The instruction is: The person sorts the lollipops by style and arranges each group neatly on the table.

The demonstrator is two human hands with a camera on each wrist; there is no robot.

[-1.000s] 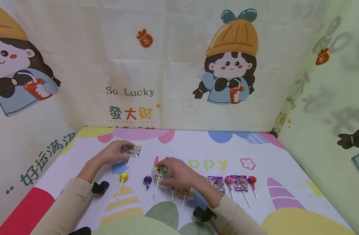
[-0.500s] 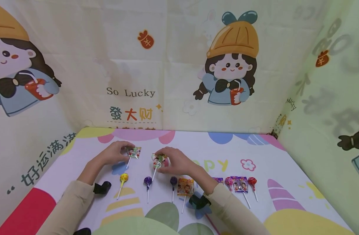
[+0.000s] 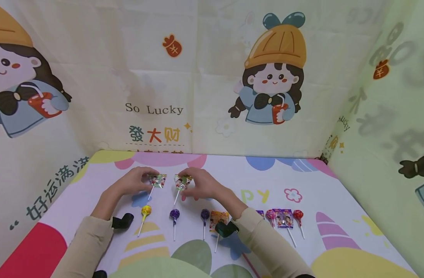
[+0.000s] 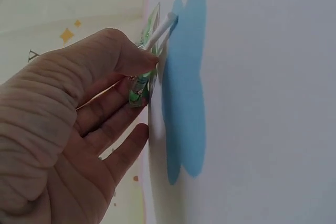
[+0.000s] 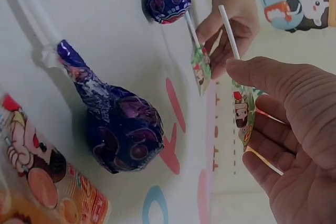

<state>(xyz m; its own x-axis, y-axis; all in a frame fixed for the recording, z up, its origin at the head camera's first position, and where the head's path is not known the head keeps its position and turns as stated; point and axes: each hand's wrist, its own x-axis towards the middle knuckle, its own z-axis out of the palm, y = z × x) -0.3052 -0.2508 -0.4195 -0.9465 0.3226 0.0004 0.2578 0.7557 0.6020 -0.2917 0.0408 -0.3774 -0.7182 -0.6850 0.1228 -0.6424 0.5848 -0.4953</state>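
Observation:
Toward the back left of the table, my left hand (image 3: 132, 181) pinches a flat green-wrapped lollipop (image 3: 159, 180) between thumb and fingers. Its white stick slants down over the blue print, close to the tabletop in the left wrist view. A little to the right, my right hand (image 3: 206, 184) pinches a second green-wrapped lollipop (image 5: 242, 111) by the wrapper's edge, stick toward me in the head view. Below the hands lie a yellow lollipop (image 3: 146, 210), a purple lollipop (image 3: 174, 214) and another purple lollipop (image 5: 128, 129). An orange-wrapped lollipop (image 3: 218, 218) is partly covered by the black wrist strap.
Farther right lie a pink lollipop (image 3: 270, 216), a purple-wrapped flat lollipop (image 3: 284, 218) and a red lollipop (image 3: 298, 214). Another purple wrapper is mostly hidden behind my right sleeve (image 3: 267, 239). A printed cloth wall (image 3: 212, 96) rises behind the table.
My right hand has carried its green-wrapped lollipop up from the row, away from me and slightly left, beside the left one. The left hand has stayed nearly still.

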